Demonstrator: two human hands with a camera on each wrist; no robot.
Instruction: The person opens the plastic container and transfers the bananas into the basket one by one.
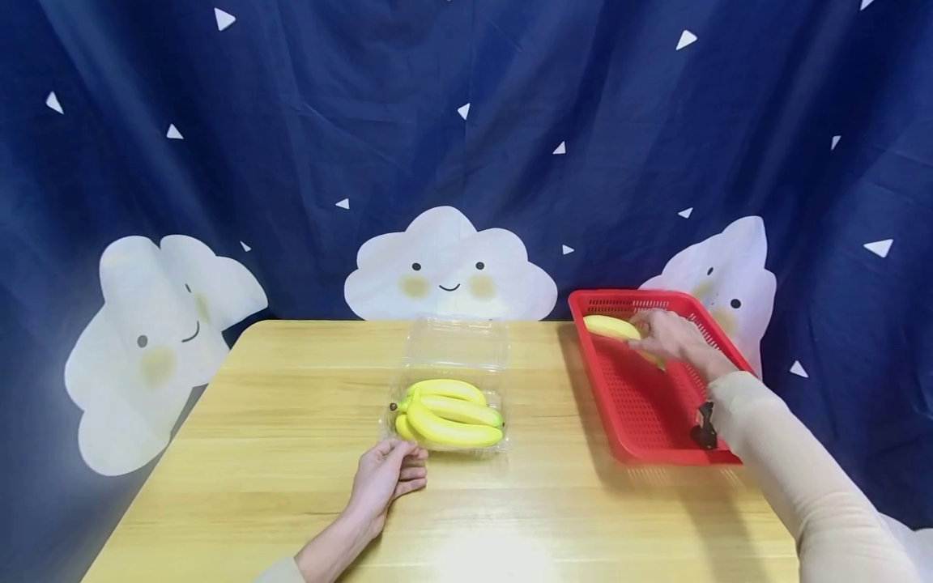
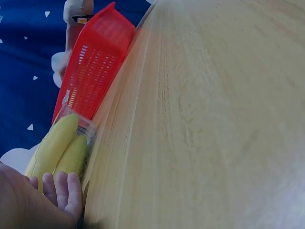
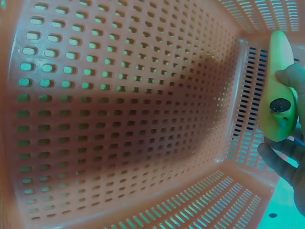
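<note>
A yellow banana [image 1: 612, 327] is gripped by my right hand [image 1: 672, 334] inside the far part of the red basket [image 1: 619, 441]. The right wrist view shows the banana's dark-tipped end [image 3: 280, 106] towards the camera, with the thumb on one side and fingers on the other. Left of the basket stands a clear plastic box [image 1: 457, 346], its lid raised at the back. Several yellow bananas [image 1: 455, 433] lie in it. My left hand [image 1: 386, 478] holds the box's front left edge with thumb and forefinger, the other fingers loosely bent.
The wooden table [image 1: 277, 421] runs under the box and basket. Behind it hangs a dark blue curtain [image 1: 408, 146] with white clouds and triangles. The basket's slotted walls rise around my right hand, and its bottom is perforated.
</note>
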